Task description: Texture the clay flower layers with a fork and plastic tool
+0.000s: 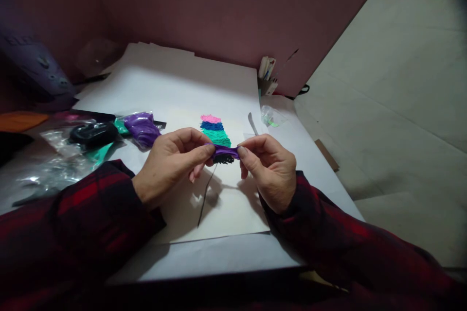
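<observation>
A strip of purple modelling clay (pixel 226 151) is stretched between my two hands, above the paper. My left hand (pixel 171 163) pinches its left end between thumb and fingers; my right hand (pixel 272 167) pinches the right end the same way. Behind and below the strip, a textured band of colour lies on the white sheet (pixel 189 226), with pink (pixel 210 119), blue (pixel 212 127) and teal (pixel 216 137) layers. A black textured patch (pixel 223 159) shows under the strip, which partly hides the design. From there a thin dark line (pixel 206 197) runs down the sheet.
Left of my hands lie plastic bags with purple clay (pixel 141 129) and black clay (pixel 93 133). A pale curved tool (pixel 252 123) rests beyond my right hand, near a small clear bag (pixel 273 116). White pens or boxes (pixel 266 69) stand by the pink wall (pixel 226 9).
</observation>
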A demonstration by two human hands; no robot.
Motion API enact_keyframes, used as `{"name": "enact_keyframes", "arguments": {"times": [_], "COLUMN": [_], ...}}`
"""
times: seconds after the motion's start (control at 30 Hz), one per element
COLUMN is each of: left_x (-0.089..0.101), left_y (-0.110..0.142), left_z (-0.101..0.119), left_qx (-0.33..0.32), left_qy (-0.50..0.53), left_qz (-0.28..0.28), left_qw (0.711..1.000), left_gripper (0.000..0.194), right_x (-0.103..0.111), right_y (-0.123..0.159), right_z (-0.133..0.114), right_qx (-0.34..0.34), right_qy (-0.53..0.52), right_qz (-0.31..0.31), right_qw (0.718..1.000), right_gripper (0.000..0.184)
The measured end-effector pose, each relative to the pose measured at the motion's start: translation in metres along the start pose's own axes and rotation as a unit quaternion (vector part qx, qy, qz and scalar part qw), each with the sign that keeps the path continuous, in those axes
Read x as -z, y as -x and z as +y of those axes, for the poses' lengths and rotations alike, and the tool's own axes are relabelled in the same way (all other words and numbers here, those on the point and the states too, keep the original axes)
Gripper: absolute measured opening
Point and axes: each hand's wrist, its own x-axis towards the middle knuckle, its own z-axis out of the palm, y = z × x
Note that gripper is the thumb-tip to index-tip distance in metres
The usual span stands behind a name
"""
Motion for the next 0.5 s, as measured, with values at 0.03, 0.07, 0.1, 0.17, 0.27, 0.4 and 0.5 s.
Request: {"name": "enact_keyframes", "arguments": {"times": [0.03,0.07,0.1,0.17,0.27,0.4,0.5], "left_x": [0.0003,0.0005,0.0005,0.0001,-0.0012,-0.0026,-0.0021], "left_y": [-0.0003,-0.0004,-0.0004,-0.0001,0.0004,0.0013,0.0021], "left_z": [-0.0011,-0.0020,-0.0027,-0.0034,-0.0028,-0.0005,-0.0004], "left_qx": [0.002,0.005,0.007,0.010,0.025,0.043,0.044], "left_qy": [0.005,0.011,0.016,0.026,0.042,0.033,0.014], "left_qz": [-0.005,-0.009,-0.013,-0.023,-0.052,-0.094,-0.119], "left_qw": [1.000,1.000,1.000,0.999,0.997,0.994,0.992], "left_gripper": [0.012,0.013,0.013,0.016,0.018,0.022,0.024], "right_x": [0.0003,0.0005,0.0008,0.0013,0.0019,0.0017,0.0010], "right_y": [0.0000,0.0000,0.0000,0.0002,0.0013,0.0042,0.0052], "right_z": [0.0009,0.0016,0.0021,0.0026,0.0026,0.0033,0.0034], "right_qx": [-0.004,-0.008,-0.011,-0.017,-0.016,0.009,0.033], "right_qy": [0.000,0.001,0.004,0.008,0.011,0.010,0.000], "right_qz": [-0.004,-0.008,-0.011,-0.017,-0.039,-0.082,-0.086], "right_qw": [1.000,1.000,1.000,1.000,0.999,0.997,0.996], "right_gripper": [0.006,0.008,0.009,0.011,0.011,0.009,0.011]}}
